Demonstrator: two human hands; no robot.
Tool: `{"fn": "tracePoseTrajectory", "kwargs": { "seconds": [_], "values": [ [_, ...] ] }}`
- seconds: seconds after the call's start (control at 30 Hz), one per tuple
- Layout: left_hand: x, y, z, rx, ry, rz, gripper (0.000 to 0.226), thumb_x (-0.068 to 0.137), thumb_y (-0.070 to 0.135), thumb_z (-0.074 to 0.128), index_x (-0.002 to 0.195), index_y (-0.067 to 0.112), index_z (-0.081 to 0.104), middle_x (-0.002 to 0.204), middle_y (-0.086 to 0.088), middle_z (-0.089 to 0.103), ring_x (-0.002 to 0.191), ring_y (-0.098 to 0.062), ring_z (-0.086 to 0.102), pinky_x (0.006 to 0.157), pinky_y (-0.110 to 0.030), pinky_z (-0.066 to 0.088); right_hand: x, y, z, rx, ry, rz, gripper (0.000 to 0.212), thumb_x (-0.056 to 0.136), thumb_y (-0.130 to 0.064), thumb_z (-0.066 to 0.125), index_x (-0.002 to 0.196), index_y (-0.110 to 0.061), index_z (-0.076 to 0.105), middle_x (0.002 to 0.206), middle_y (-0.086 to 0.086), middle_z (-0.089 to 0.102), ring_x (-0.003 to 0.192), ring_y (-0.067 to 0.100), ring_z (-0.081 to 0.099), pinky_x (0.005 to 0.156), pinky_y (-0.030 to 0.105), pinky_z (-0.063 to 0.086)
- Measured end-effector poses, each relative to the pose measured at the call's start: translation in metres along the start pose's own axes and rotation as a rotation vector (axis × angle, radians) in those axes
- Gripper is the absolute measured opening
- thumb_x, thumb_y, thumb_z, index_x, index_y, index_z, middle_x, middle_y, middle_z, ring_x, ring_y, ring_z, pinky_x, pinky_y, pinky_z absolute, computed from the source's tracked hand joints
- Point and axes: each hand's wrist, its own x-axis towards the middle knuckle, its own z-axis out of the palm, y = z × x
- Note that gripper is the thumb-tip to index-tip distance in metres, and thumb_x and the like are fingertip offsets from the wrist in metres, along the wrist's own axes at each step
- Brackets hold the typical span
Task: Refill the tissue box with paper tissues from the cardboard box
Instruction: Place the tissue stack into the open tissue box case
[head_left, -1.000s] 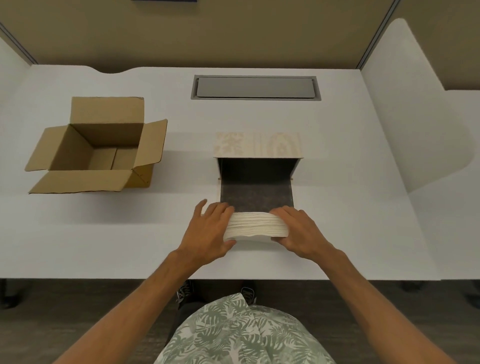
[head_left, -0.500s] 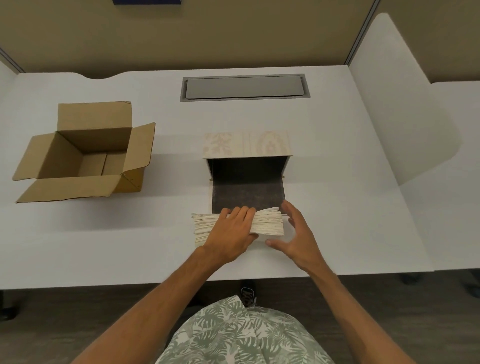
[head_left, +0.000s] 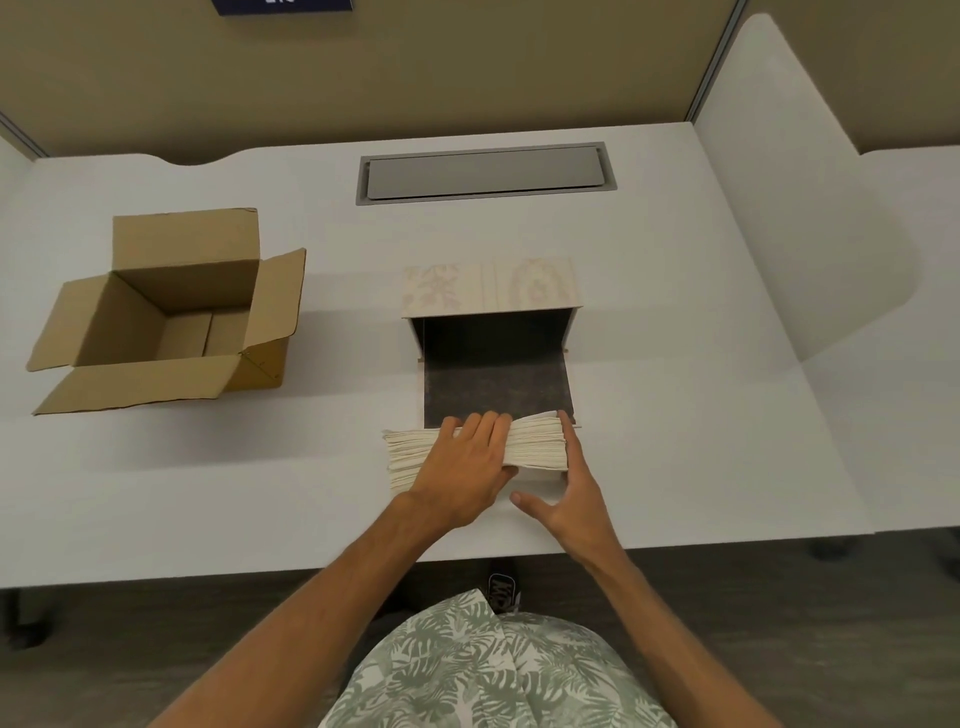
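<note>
Tissue stack (head_left: 535, 441) under left hand (head_left: 462, 467)

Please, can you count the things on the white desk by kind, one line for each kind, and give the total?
Cardboard box, open: 1
Tissue box, open toward the person: 1
Stack of paper tissues: 1
Hands on the stack: 2, left hand and right hand
Total: 5
</note>
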Motion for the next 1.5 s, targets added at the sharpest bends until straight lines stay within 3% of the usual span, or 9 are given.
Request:
{"fn": "tracePoseTrajectory", "kwargs": {
  "seconds": [0.1, 0.23, 0.43, 0.63, 0.77, 0.87, 1.1, 1.27, 1.5],
  "values": [
    [0.0, 0.0, 0.0, -0.003, -0.011, -0.008, 0.057, 0.099, 0.049, 0.046, 0.146, 0.021, 0.029, 0.148, -0.003, 0.043, 0.13, -0.023, 0.044, 0.115, -0.043, 0.03, -0.002, 0.003, 0.0, -0.02, -0.009, -0.001, 0.108, 0.074, -0.026, 0.087, 0.153, -0.038, 0.013, 0.152, -0.014, 0.035, 0.125, -0.024, 0.033, 0.1, -0.002, 0.029],
    [0.001, 0.0, 0.0, -0.004, -0.013, -0.015, 0.058, 0.099, 0.049, 0.047, 0.146, 0.021, 0.029, 0.148, -0.003, 0.042, 0.13, -0.023, 0.044, 0.115, -0.044, 0.029, -0.002, 0.002, -0.002, -0.067, -0.072, 0.015, 0.113, 0.074, -0.031, 0.087, 0.156, -0.035, 0.009, 0.158, -0.01, 0.031, 0.13, -0.018, 0.031, 0.105, 0.002, 0.027],
    [0.002, -0.003, 0.0, -0.019, -0.022, -0.013, 0.057, 0.099, 0.047, 0.05, 0.145, 0.021, 0.03, 0.147, -0.004, 0.044, 0.129, -0.023, 0.045, 0.114, -0.045, 0.03, 0.011, -0.002, -0.02, -0.118, -0.022, -0.021, 0.111, 0.076, -0.029, 0.086, 0.156, -0.033, 0.009, 0.164, -0.008, 0.02, 0.145, 0.01, 0.027, 0.118, 0.035, 0.029],
    [0.002, -0.004, 0.001, -0.047, -0.01, -0.005, 0.054, 0.098, 0.045, 0.054, 0.142, 0.023, 0.032, 0.142, -0.003, 0.047, 0.125, -0.021, 0.047, 0.111, -0.043, 0.032, 0.033, -0.012, -0.04, -0.262, -0.066, -0.091, 0.094, 0.073, -0.03, 0.087, 0.149, -0.033, 0.032, 0.151, -0.006, 0.043, 0.131, 0.009, 0.043, 0.103, 0.014, 0.036],
    [0.002, -0.006, 0.0, -0.07, -0.015, -0.006, 0.057, 0.097, 0.045, 0.055, 0.143, 0.023, 0.031, 0.144, -0.002, 0.045, 0.127, -0.021, 0.045, 0.112, -0.041, 0.032, 0.04, -0.014, -0.045, -0.324, -0.093, -0.098, 0.064, 0.076, -0.034, 0.084, 0.129, -0.036, 0.049, 0.131, -0.01, 0.056, 0.112, 0.006, 0.054, 0.098, 0.013, 0.043],
    [-0.002, -0.014, -0.005, -0.142, -0.016, -0.031, 0.066, 0.092, 0.044, 0.063, 0.145, 0.024, 0.029, 0.143, -0.001, 0.046, 0.126, -0.02, 0.046, 0.113, -0.041, 0.033, 0.04, -0.014, -0.045, -0.332, -0.08, -0.07, 0.056, 0.076, -0.037, 0.083, 0.121, -0.039, 0.051, 0.119, -0.018, 0.056, 0.102, -0.005, 0.056, 0.084, 0.0, 0.037],
    [-0.044, -0.09, -0.011, -0.164, -0.034, -0.146, 0.065, 0.081, 0.043, 0.075, 0.134, 0.027, 0.04, 0.13, 0.002, 0.057, 0.11, -0.016, 0.054, 0.102, -0.036, 0.042, 0.041, -0.017, -0.045, -0.286, -0.067, -0.064, 0.052, 0.077, -0.033, 0.083, 0.119, -0.037, 0.053, 0.116, -0.022, 0.056, 0.103, -0.014, 0.054, 0.08, -0.006, 0.038],
    [-0.052, -0.124, -0.02, -0.778, 0.029, -0.357, 0.044, 0.076, 0.027, 0.086, 0.111, 0.031, 0.059, 0.108, 0.016, 0.065, 0.098, -0.002, 0.061, 0.079, -0.013, 0.043, 0.046, -0.023, -0.047, -0.18, -0.086, -0.038, 0.05, 0.081, -0.023, 0.081, 0.122, -0.032, 0.053, 0.118, -0.019, 0.058, 0.106, -0.015, 0.053, 0.083, 0.0, 0.043],
    [-0.022, -0.117, -0.032, -1.502, 0.146, -0.616, 0.059, 0.06, 0.037, 0.088, 0.112, 0.019, 0.068, 0.103, 0.004, 0.076, 0.095, -0.013, 0.073, 0.077, -0.024, 0.059, 0.07, -0.045, -0.063, 0.109, 0.046, 0.069, 0.046, 0.085, -0.023, 0.078, 0.127, -0.018, 0.058, 0.12, 0.001, 0.068, 0.105, 0.016, 0.067, 0.088, 0.032, 0.059]
  ]
}}
